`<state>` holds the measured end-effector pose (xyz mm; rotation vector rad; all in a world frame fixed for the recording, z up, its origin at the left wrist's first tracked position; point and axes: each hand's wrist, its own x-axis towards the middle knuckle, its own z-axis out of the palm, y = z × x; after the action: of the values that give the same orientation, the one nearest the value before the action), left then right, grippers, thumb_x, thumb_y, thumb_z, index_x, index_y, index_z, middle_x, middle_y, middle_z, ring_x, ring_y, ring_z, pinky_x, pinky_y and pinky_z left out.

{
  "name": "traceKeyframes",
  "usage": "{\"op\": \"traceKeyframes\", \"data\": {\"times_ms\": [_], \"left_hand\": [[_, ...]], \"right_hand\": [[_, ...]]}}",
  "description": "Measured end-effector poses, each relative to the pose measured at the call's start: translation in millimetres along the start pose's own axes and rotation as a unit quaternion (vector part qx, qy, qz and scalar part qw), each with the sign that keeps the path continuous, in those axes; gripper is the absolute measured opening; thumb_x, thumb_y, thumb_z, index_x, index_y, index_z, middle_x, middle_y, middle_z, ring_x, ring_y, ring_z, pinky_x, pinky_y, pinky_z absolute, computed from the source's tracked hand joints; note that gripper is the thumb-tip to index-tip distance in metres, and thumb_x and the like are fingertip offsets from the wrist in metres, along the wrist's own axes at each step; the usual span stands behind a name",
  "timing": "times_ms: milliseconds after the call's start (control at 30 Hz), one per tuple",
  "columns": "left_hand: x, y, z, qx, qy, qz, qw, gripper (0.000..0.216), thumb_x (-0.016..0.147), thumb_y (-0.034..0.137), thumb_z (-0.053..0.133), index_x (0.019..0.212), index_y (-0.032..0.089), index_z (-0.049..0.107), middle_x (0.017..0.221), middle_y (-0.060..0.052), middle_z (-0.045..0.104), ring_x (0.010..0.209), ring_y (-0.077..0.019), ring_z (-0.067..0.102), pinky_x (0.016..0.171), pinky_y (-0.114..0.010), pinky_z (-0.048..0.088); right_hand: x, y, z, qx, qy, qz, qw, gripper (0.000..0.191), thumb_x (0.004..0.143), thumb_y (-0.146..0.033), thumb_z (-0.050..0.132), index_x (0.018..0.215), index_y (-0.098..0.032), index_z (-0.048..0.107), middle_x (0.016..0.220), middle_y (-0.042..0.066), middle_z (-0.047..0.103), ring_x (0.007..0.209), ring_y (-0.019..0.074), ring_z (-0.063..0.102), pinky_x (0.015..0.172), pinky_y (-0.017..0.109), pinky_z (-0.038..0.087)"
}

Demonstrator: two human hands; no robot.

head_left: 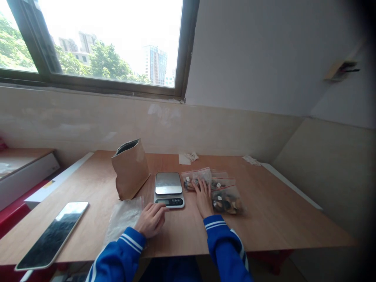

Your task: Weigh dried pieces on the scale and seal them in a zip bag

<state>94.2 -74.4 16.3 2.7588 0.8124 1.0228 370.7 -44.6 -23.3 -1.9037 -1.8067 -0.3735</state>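
The little clear bags lie flat in a bunch on the worktop, just to the right of the small scale. They have red strips along their tops and dark bits inside. The long side of the bunch runs from the scale out to the right and a bit toward the person. The red strips sit on the far side, so the bag mouths point away from the person, toward the wall.

The right hand lies flat on the left end of the bunch, with its fingers spread out on the nearest bag. Its grip is open. It presses down and does not close on anything.

The left hand rests near the front edge of the scale, loosely curled, with fingertips at or near the buttons. It holds nothing that I can see.

What could go wrong? The bags overlap and look slippery, so I think a pull on one could drag the others along. A bag that is not zipped tight could spill its bits. A bump from either hand could push the scale.

Left of the scale stands an open brown paper bag, with a thin plastic sheet in front of it. A dark tablet lies at the left edge.
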Motion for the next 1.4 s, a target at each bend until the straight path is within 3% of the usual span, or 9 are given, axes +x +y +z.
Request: {"op": "traceKeyframes", "data": {"times_ms": [133, 233, 300, 433, 567, 767, 933, 1167, 1400], "left_hand": [[4, -1, -19, 0.101, 0.157, -0.145, 0.972, 0.020, 0.082, 0.021, 0.048, 0.094, 0.021, 0.064, 0.095, -0.010, 0.064, 0.091, -0.0233, 0.059, 0.082, -0.036, 0.041], [7, -8, -41, 0.187, 0.322, -0.356, 0.857, 0.034, 0.081, 0.032, 0.050, 0.110, 0.015, 0.055, 0.105, -0.014, 0.056, 0.101, -0.0292, 0.052, 0.086, -0.044, 0.039], [5, -21, -54, 0.197, 0.339, -0.443, 0.806, 0.057, 0.076, 0.042, 0.055, 0.123, 0.011, 0.044, 0.116, -0.017, 0.049, 0.113, -0.0339, 0.044, 0.090, -0.052, 0.037], [-7, -70, -67, 0.091, 0.251, -0.534, 0.802, 0.078, 0.061, 0.053, 0.065, 0.123, 0.009, 0.045, 0.122, -0.020, 0.049, 0.118, -0.0407, 0.043, 0.091, -0.057, 0.038], [-13, -118, -62, -0.130, 0.163, -0.479, 0.853, 0.055, 0.062, 0.052, 0.063, 0.102, 0.015, 0.059, 0.106, -0.011, 0.067, 0.102, -0.0331, 0.060, 0.087, -0.041, 0.048], [-28, -138, -43, -0.078, 0.146, -0.451, 0.877, 0.058, 0.065, 0.050, 0.060, 0.112, 0.014, 0.058, 0.107, -0.011, 0.069, 0.102, -0.0342, 0.062, 0.088, -0.041, 0.048], [-39, -155, -35, -0.087, 0.150, -0.415, 0.893, 0.052, 0.062, 0.035, 0.057, 0.111, 0.017, 0.058, 0.093, -0.006, 0.072, 0.092, -0.0301, 0.066, 0.080, -0.036, 0.052], [-32, -137, -43, -0.107, 0.152, -0.388, 0.903, 0.049, 0.064, 0.031, 0.054, 0.111, 0.018, 0.060, 0.094, -0.003, 0.072, 0.092, -0.0265, 0.066, 0.079, -0.032, 0.052], [-30, -132, -43, -0.146, 0.168, -0.368, 0.903, 0.047, 0.064, 0.032, 0.059, 0.109, 0.017, 0.061, 0.119, -0.009, 0.065, 0.112, -0.0293, 0.058, 0.096, -0.039, 0.046]], "right_hand": [[-14, 2, 6, 0.027, 0.041, 0.014, 0.999, 0.059, 0.083, -0.004, 0.034, 0.137, -0.024, 0.044, 0.149, 0.008, 0.031, 0.139, 0.0252, 0.023, 0.112, 0.048, 0.021], [-14, 7, 12, 0.047, 0.039, 0.014, 0.998, 0.060, 0.082, -0.004, 0.033, 0.137, -0.025, 0.045, 0.148, 0.008, 0.032, 0.139, 0.0256, 0.025, 0.111, 0.048, 0.023], [-13, 10, 17, 0.059, 0.034, 0.016, 0.998, 0.060, 0.081, -0.004, 0.034, 0.136, -0.024, 0.046, 0.148, 0.008, 0.032, 0.139, 0.0264, 0.025, 0.112, 0.048, 0.024], [-12, 15, 23, 0.082, 0.029, 0.020, 0.996, 0.060, 0.081, -0.005, 0.034, 0.136, -0.023, 0.046, 0.147, 0.007, 0.035, 0.138, 0.0255, 0.025, 0.112, 0.048, 0.024], [-13, 13, 20, 0.096, 0.030, 0.026, 0.995, 0.059, 0.082, -0.004, 0.032, 0.135, -0.023, 0.046, 0.146, 0.006, 0.037, 0.137, 0.0227, 0.027, 0.112, 0.047, 0.024], [-11, -1, 3, 0.100, 0.054, 0.035, 0.993, 0.050, 0.084, -0.004, 0.032, 0.127, -0.020, 0.053, 0.142, 0.008, 0.044, 0.134, 0.0242, 0.034, 0.111, 0.051, 0.020], [-18, -47, -31, 0.200, 0.103, -0.078, 0.971, 0.046, 0.088, -0.005, 0.030, 0.126, -0.018, 0.052, 0.136, 0.010, 0.048, 0.129, 0.0195, 0.041, 0.104, 0.042, 0.036], [-22, -154, -94, 0.232, 0.061, -0.205, 0.949, 0.056, 0.095, -0.021, 0.036, 0.147, -0.015, 0.018, 0.150, 0.009, 0.031, 0.141, 0.0195, 0.021, 0.113, 0.040, 0.030], [-8, -169, -105, 0.221, 0.030, -0.202, 0.954, 0.050, 0.097, -0.026, 0.033, 0.144, -0.009, 0.028, 0.147, 0.011, 0.035, 0.141, 0.0229, 0.020, 0.115, 0.044, 0.026]]}}
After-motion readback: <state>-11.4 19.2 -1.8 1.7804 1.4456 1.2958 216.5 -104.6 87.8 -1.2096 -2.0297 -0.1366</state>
